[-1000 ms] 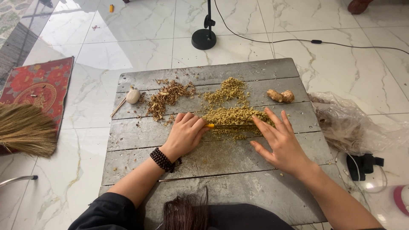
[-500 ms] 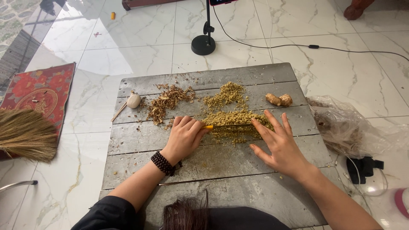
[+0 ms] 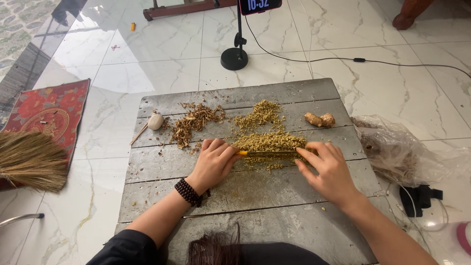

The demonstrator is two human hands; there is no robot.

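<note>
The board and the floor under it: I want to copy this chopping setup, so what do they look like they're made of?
The board looks like weathered grey wood: separate planks with gaps, grain and a dull, rough face. The floor looks like polished white marble or marble-look tile: grey and gold veining, grout lines, mirror-like reflections. Which of the two, I cannot tell.

Yellow-handled knife [image 3: 269, 153] flat across minced ginger pile [image 3: 267, 141].

A board [image 3: 294, 216] lies on the floor [image 3: 157, 68]. On it, a chopped pile [image 3: 267, 140] sits centre, peelings [image 3: 194, 122] to its left, a ginger root [image 3: 320, 119] to its right. A broom [image 3: 29, 159] lies left of the board, a plastic bag [image 3: 402, 152] right.
</note>
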